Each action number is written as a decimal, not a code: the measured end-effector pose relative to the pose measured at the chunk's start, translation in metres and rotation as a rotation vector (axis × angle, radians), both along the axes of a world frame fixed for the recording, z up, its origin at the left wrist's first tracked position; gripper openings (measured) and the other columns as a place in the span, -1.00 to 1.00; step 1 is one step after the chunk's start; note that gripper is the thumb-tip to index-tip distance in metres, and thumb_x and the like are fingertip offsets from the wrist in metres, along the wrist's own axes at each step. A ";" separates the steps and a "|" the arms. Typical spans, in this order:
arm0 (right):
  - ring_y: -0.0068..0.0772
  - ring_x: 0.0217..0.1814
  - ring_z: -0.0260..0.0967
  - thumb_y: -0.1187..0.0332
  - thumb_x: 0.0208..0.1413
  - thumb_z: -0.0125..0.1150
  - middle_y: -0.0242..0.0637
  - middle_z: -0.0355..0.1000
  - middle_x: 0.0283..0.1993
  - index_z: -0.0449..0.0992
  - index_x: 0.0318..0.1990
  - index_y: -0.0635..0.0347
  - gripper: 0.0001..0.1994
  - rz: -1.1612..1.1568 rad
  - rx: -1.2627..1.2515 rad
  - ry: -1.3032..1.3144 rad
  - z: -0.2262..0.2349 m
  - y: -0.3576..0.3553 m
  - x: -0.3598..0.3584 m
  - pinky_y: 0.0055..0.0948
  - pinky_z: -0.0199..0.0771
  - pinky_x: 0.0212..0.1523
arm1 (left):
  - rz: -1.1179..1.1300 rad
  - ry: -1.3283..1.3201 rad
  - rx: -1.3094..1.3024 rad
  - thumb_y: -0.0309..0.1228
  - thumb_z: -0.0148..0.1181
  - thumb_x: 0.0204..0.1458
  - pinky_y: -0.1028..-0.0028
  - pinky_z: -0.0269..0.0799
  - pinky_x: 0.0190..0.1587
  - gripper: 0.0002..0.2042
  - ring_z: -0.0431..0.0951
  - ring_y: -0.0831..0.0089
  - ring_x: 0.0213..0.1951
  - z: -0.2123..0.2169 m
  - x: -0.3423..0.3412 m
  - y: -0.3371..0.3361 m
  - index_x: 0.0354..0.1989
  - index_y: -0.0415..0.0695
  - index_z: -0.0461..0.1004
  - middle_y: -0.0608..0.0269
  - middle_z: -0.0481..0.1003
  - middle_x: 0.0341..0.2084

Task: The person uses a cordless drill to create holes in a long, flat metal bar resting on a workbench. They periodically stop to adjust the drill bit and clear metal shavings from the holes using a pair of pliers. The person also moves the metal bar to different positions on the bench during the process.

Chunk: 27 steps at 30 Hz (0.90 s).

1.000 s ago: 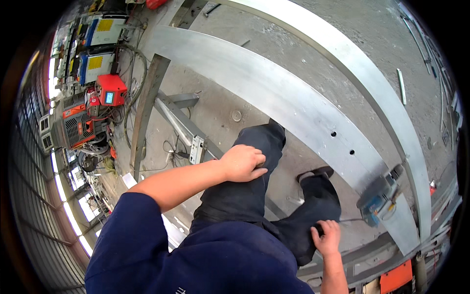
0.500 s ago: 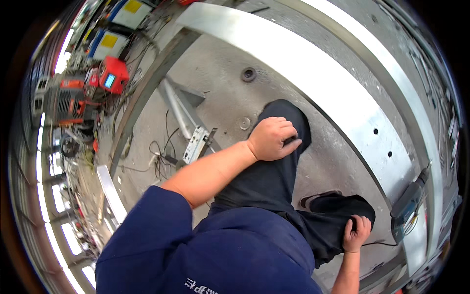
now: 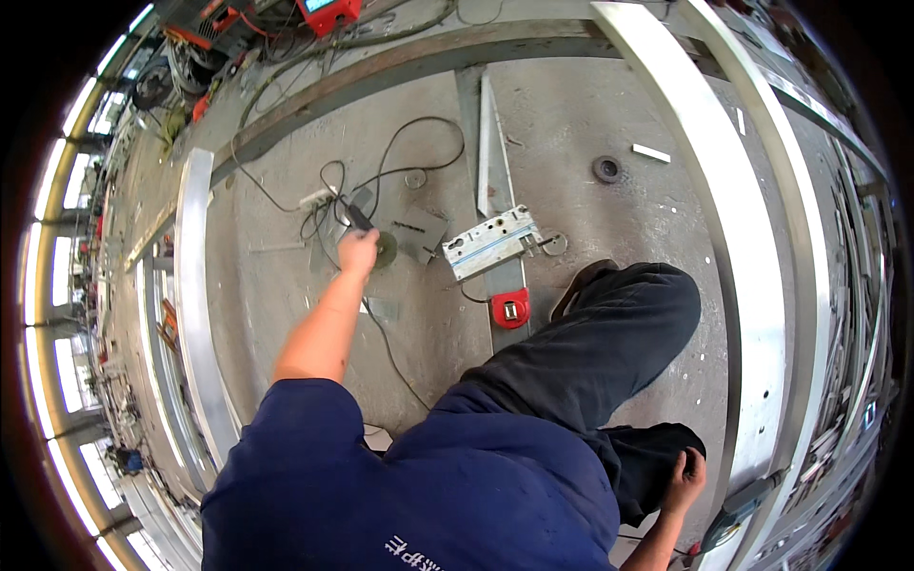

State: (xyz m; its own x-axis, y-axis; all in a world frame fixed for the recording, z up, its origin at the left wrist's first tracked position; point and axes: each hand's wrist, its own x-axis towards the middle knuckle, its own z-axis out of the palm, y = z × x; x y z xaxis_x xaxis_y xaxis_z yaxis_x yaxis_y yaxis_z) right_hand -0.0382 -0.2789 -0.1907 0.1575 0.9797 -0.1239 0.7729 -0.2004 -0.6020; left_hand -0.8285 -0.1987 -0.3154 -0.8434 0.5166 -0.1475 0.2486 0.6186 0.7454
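The left hand (image 3: 358, 251) is stretched out to the floor and clenched on a small angle grinder (image 3: 367, 228), cable trailing just behind it, a touch left of the drilled metal plate (image 3: 491, 243). Right hand (image 3: 687, 479) grips the trouser leg (image 3: 657, 466), well below the plate, probably bracing the crouch

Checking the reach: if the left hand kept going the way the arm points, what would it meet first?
The left hand already seems to touch a dark tool lying among black cables on the concrete floor; that tool comes first, though depth is unclear.
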 end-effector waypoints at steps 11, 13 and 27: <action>-0.07 -0.07 0.52 0.43 0.19 0.29 -0.06 0.55 -0.11 0.56 -0.07 0.34 -0.79 -0.030 -0.316 -0.239 0.022 -0.001 0.014 -0.26 0.49 0.03 | -0.133 -0.559 -0.492 -0.18 0.33 0.04 0.28 0.50 -0.16 -0.43 0.58 0.27 -0.20 -0.167 0.058 0.012 0.23 -0.16 0.49 0.07 0.59 -0.09; -0.06 -0.06 0.52 0.43 0.20 0.28 -0.07 0.55 -0.10 0.56 -0.06 0.34 -0.78 -0.078 -0.415 -0.232 0.020 -0.002 0.009 -0.25 0.48 0.04 | -0.196 -0.431 -0.528 -0.13 0.36 0.01 0.26 0.51 -0.04 -0.35 0.59 0.19 -0.05 -0.186 0.050 0.028 0.30 -0.15 0.44 0.01 0.57 0.04; -0.29 -0.12 0.53 0.26 0.26 0.27 -0.12 0.60 -0.17 0.55 -0.06 0.38 -0.70 -0.369 -0.740 -0.220 0.011 0.007 -0.025 -0.32 0.48 0.00 | -0.506 -0.226 -0.801 -0.04 0.36 0.01 0.21 0.44 0.12 -0.36 0.52 0.11 0.09 -0.283 -0.010 0.059 0.20 -0.19 0.48 -0.03 0.53 0.11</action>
State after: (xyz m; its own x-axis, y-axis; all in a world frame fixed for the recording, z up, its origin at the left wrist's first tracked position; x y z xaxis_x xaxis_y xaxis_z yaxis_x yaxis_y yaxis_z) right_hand -0.0637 -0.2720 -0.1792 0.5455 0.5399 -0.6411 0.6650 -0.7444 -0.0609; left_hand -0.8383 -0.1397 -0.5987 -0.4581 0.4860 -0.7443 0.5270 0.8228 0.2129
